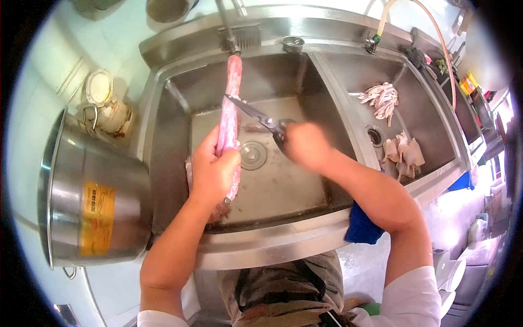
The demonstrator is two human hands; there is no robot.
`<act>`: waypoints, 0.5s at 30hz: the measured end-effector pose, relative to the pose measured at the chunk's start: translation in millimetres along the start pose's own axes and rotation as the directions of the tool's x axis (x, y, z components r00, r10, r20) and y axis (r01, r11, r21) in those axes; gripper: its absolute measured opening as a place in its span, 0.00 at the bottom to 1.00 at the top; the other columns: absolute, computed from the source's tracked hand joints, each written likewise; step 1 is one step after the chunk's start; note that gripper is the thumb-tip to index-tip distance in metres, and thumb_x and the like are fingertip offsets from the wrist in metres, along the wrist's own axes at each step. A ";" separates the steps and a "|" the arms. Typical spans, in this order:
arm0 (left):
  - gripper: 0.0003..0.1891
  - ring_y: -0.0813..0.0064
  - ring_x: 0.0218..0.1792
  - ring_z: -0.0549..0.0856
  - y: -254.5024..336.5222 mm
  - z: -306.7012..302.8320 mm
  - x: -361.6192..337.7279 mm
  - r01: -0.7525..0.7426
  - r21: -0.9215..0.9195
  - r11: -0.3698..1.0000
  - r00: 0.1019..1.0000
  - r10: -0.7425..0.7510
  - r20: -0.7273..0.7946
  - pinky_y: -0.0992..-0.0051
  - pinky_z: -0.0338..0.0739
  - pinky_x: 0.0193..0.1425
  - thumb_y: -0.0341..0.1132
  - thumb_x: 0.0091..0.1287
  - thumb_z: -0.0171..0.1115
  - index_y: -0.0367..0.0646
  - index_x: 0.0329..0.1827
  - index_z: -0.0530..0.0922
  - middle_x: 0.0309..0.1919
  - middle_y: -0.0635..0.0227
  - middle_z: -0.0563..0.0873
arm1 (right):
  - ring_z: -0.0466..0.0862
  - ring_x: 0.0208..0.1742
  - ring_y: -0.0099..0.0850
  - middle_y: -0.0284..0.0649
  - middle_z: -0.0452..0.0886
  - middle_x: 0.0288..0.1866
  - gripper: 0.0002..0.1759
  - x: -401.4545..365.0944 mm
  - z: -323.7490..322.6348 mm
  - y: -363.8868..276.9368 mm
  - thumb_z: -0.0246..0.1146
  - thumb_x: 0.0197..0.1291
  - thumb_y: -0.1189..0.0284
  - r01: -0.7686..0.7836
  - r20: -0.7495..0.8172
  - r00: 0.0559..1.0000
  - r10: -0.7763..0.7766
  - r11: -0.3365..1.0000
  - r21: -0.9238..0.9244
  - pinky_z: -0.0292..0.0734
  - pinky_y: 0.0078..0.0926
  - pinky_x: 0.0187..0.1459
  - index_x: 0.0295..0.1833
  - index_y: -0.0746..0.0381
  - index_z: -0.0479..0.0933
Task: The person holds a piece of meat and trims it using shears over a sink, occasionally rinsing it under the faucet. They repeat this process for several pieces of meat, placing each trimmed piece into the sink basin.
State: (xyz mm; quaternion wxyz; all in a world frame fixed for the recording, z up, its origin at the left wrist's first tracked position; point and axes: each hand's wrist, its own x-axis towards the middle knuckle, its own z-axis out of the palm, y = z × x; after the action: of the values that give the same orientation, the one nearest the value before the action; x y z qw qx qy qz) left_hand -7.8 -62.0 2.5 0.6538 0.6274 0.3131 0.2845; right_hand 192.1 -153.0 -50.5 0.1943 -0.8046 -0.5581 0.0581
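Observation:
My left hand (217,169) is wrapped round a long, pink piece of raw meat (229,122) over the large sink basin. Its upper end meets the faucet spout (233,46), and its lower end hangs below my fist with a dark tip. In my right hand (308,146), somewhat blurred, is a pair of black-handled scissors (256,115). Their blades reach left, and the tip is at the meat's side; whether it cuts in cannot be made out. A reddish-brown piece (219,212) lies low in the basin under my left hand, partly hidden.
The large basin (283,191) holds shallow cloudy water over a drain. In the right basin (354,109) lie a pale heap of meat pieces (381,100) and flat pale pieces (404,155). A big steel pot (131,207) stands left. A blue cloth (364,224) hangs at the front edge.

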 end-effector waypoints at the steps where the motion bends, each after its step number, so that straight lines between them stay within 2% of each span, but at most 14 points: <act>1: 0.26 0.83 0.21 0.74 2.2 -0.2 1.1 0.023 -0.023 0.999 1.000 -0.023 -0.004 0.78 0.68 0.22 0.21 0.55 0.53 0.37 0.61 0.74 0.27 0.72 0.77 | 0.83 0.36 0.56 0.57 0.82 0.30 0.10 0.2 1.9 3.2 0.62 0.53 0.70 -0.015 -0.022 1.000 0.016 0.998 0.053 0.79 0.48 0.42 0.32 0.68 0.75; 2: 0.26 0.82 0.20 0.74 3.9 -0.3 1.6 0.047 -0.049 0.998 0.999 -0.047 -0.011 0.77 0.68 0.22 0.21 0.54 0.53 0.37 0.60 0.75 0.27 0.71 0.77 | 0.83 0.35 0.56 0.57 0.82 0.29 0.10 0.3 2.7 5.8 0.62 0.54 0.70 -0.026 -0.041 0.999 0.031 0.994 0.105 0.79 0.48 0.41 0.31 0.67 0.75; 5: 0.27 0.80 0.19 0.75 10.3 -2.0 0.4 0.136 -0.091 0.987 0.990 -0.138 -0.013 0.77 0.69 0.21 0.21 0.52 0.53 0.37 0.60 0.75 0.27 0.70 0.78 | 0.83 0.37 0.55 0.56 0.82 0.32 0.11 2.7 -4.7 5.4 0.62 0.54 0.69 -0.126 -0.017 0.991 0.132 0.973 0.192 0.78 0.47 0.42 0.36 0.67 0.76; 8: 0.27 0.79 0.20 0.76 10.5 -2.4 0.4 0.091 -0.143 0.985 0.996 -0.091 0.011 0.76 0.70 0.21 0.21 0.52 0.53 0.37 0.60 0.75 0.28 0.68 0.78 | 0.83 0.40 0.54 0.55 0.82 0.34 0.14 -1.2 -13.3 -6.8 0.62 0.54 0.68 -0.124 0.010 0.992 0.124 0.978 0.166 0.78 0.46 0.44 0.40 0.68 0.74; 11: 0.28 0.80 0.21 0.76 17.3 -0.6 -3.5 0.143 -0.153 0.978 0.990 -0.139 0.036 0.77 0.70 0.22 0.21 0.52 0.53 0.38 0.61 0.75 0.29 0.69 0.78 | 0.83 0.41 0.53 0.53 0.82 0.36 0.16 -0.7 -1.7 -1.6 0.63 0.54 0.67 0.009 -0.112 0.994 0.001 0.996 0.089 0.78 0.46 0.47 0.41 0.68 0.73; 15: 0.31 0.83 0.22 0.76 7.8 2.2 -5.1 0.031 -0.048 0.998 0.999 -0.030 0.027 0.78 0.70 0.23 0.19 0.52 0.52 0.38 0.64 0.73 0.29 0.71 0.78 | 0.83 0.38 0.53 0.54 0.82 0.35 0.16 -0.2 9.5 5.0 0.64 0.53 0.67 0.038 -0.159 0.987 -0.037 0.999 0.002 0.79 0.46 0.44 0.39 0.69 0.73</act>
State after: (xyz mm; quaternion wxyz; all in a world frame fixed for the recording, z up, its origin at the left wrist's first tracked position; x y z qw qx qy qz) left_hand -9.2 -67.0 10.6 0.6771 0.6102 0.3071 0.2736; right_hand 193.6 -152.4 -61.1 0.2409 -0.7956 -0.5558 -0.0084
